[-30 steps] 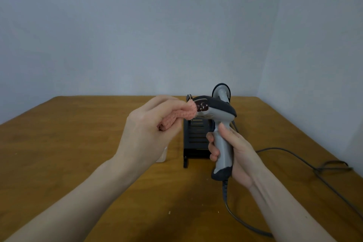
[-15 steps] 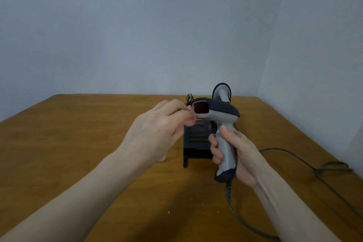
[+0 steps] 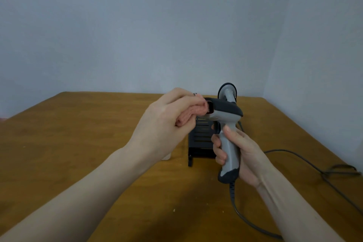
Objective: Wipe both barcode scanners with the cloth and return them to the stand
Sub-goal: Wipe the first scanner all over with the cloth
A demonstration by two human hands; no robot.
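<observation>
- The right hand [image 3: 238,153] has its fingers curled around the grey handle of the barcode scanner [image 3: 225,122].
- The left hand [image 3: 167,122] pinches the pink cloth [image 3: 193,113], which touches the scanner window.

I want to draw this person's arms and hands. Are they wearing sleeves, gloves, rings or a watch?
No. The left hand and the right hand wear no gloves, and no rings show on the fingers in view. Both forearms are bare all the way down to the picture's edge, with no sleeves, watch or bracelet. There are no marks on them either.
</observation>
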